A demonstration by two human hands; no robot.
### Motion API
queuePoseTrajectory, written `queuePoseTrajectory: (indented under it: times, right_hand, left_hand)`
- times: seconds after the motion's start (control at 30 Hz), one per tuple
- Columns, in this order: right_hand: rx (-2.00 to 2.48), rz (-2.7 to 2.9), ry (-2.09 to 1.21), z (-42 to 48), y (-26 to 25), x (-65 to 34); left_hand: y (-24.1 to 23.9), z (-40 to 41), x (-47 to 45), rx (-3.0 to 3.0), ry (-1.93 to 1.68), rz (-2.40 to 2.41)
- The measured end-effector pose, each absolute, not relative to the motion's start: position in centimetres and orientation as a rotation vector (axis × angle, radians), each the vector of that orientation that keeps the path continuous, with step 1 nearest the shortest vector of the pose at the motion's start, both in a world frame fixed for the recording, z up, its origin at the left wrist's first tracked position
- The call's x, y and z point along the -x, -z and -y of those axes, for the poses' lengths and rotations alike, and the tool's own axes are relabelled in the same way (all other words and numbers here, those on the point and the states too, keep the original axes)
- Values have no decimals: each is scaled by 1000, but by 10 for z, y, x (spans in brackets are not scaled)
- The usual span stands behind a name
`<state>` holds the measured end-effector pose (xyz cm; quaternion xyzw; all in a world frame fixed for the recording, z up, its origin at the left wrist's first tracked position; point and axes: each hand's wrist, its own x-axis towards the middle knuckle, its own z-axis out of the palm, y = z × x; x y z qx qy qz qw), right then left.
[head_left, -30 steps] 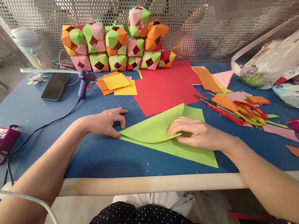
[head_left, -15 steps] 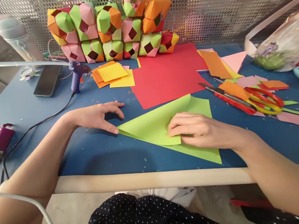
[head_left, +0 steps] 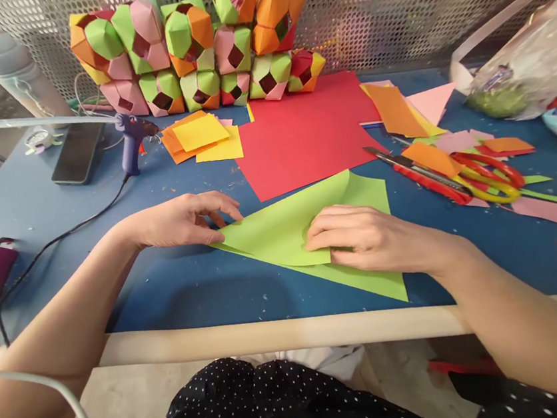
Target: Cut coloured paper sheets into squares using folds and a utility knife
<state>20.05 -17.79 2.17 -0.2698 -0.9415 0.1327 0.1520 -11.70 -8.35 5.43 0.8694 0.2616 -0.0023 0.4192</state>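
Note:
A sheet of light green paper [head_left: 271, 233] lies partly folded over on the blue table, its left end narrowing to a point. The upper layer bulges and is not pressed flat along the top. My right hand [head_left: 357, 237] is closed on the folded-over corner, fingers on top and thumb hidden beneath. At the pointed end, my left hand [head_left: 184, 221] rests with thumb and fingers apart, the thumb touching the tip and the fingertips by the upper edge.
Behind the green sheet lies red paper [head_left: 300, 136], with orange and yellow squares [head_left: 202, 134] to its left. A glue gun [head_left: 131, 142] and phone [head_left: 78, 154] are left. Right are a utility knife [head_left: 420, 176], scissors [head_left: 493, 178] and scraps. Folded paper balls [head_left: 193, 37] stand behind.
My left hand has moved slightly right, its fingers now at the paper's pointed end. My right hand keeps its hold on the folded corner. The whole view has shifted a little.

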Motion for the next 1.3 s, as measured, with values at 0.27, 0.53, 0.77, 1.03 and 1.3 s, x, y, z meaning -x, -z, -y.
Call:
queuePoseTrajectory:
  times: [0.27, 0.53, 0.77, 1.03, 1.3]
  right_hand:
    - [801, 2737, -357, 180, -23, -201]
    - [832, 2757, -366, 182, -26, -203]
    - [853, 2758, -374, 183, -27, -205]
    - [893, 2783, -394, 184, -31, -207]
    - [890, 2813, -293, 183, -30, -207]
  left_hand:
    - [-52, 82, 117, -2202, 54, -718]
    - [-50, 81, 118, -2273, 104, -690]
    - [-50, 81, 117, -2295, 134, -680]
    - [-54, 81, 115, -2306, 171, -687]
    - [-54, 84, 112, -2330, 179, -757]
